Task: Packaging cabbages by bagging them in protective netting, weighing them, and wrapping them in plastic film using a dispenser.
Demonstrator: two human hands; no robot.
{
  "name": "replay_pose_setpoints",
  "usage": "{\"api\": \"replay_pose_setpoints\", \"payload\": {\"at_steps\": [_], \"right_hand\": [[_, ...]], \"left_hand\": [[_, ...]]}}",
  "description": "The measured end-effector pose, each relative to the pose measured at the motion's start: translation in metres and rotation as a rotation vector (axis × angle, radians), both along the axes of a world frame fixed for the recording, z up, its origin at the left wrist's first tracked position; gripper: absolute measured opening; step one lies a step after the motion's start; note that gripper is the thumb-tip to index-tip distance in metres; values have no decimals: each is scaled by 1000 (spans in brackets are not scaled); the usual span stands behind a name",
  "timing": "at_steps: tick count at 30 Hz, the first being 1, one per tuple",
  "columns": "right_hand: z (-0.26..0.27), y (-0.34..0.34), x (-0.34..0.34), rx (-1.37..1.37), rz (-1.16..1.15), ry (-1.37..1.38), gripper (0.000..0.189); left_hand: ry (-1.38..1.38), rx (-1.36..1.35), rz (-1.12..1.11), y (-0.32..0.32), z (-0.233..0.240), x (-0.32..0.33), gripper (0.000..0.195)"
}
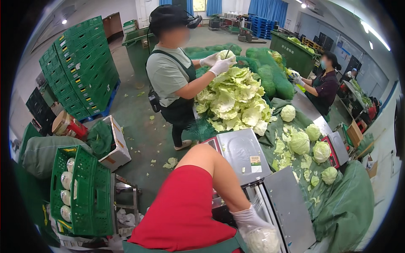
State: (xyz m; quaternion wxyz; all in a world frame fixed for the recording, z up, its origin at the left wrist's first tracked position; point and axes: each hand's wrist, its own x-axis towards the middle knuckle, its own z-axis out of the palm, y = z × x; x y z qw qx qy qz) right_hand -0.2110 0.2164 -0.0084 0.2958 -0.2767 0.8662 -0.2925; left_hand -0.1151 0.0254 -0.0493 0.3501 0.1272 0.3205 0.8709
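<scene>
My left hand, in a white glove, is at the bottom, low beside a film-wrapping machine. It grips a head of cabbage covered in clear plastic film, cut off by the lower edge of the picture. Clear film lies over the machine's rollers just beyond the glove. My bent forearm passes over a scale with a steel platform, which bears a label. My right hand is out of view.
Trimmed cabbages and leaf scraps lie on green cloth at right. A co-worker handles a cabbage behind a leaf heap; another person works at right. Green crates at left hold wrapped heads.
</scene>
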Motion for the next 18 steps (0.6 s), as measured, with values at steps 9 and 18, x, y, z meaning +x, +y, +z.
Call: {"api": "replay_pose_setpoints", "payload": {"at_steps": [9, 18], "right_hand": [[-53, -10, 101, -143, 60, -91, 36], [-65, 7, 127, -161, 63, -128, 31]], "left_hand": [[-371, 445, -168, 40, -59, 67, 49], [296, -1376, 713, -32, 1, 186, 28]]}}
